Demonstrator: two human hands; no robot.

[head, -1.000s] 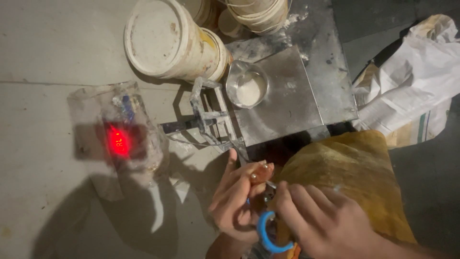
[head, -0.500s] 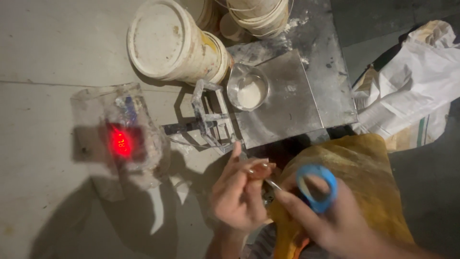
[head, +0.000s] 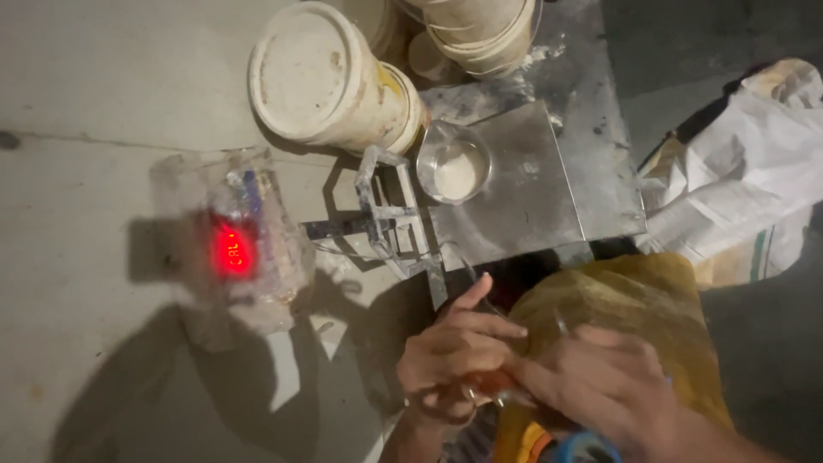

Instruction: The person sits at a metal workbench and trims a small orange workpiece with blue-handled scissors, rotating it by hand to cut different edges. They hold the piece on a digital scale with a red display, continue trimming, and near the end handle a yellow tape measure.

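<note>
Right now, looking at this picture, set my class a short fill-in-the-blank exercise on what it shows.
1. The small glass beaker stands on a ____ plate.
2. The display under clear plastic glows ____.
3. Both hands, left hand and right hand, meet over a ____ sack.

Missing words: metal; red; yellow

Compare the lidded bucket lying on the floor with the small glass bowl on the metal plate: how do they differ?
The lidded bucket is large, opaque cream and lies on its side, closed; the small glass bowl is clear, upright and open, with white powder inside. The bucket rests on the floor; the bowl sits on the metal plate. Both are round.
</note>
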